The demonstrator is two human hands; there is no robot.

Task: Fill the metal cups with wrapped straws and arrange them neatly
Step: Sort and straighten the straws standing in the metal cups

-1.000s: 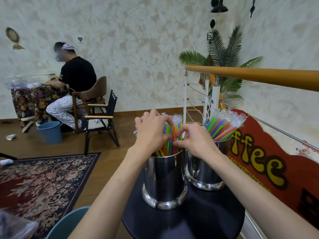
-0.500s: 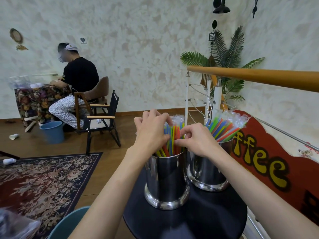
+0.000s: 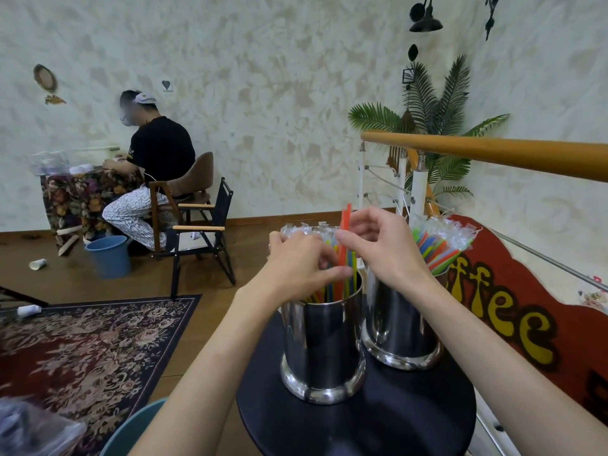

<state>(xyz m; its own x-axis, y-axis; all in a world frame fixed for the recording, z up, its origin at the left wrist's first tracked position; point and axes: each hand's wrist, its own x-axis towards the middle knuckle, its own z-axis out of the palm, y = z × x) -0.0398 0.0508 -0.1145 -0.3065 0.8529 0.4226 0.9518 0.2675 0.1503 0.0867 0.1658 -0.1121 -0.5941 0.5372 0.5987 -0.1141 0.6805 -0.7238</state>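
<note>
Pinching a raised red wrapped straw, the right hand curled above the nearer shiny metal cup on the round black table. At nine o'clock of it, the left hand gripped the cup's bundled coloured straws.

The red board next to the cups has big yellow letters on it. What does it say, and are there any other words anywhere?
"ffee" on the red board, in big yellow letters; the start of the word is hidden behind the right hand and the straws.
Small print on the seated person's black sleeve: too small to read.
The metal cups and the straw wrappers show no words that can be read.
</note>
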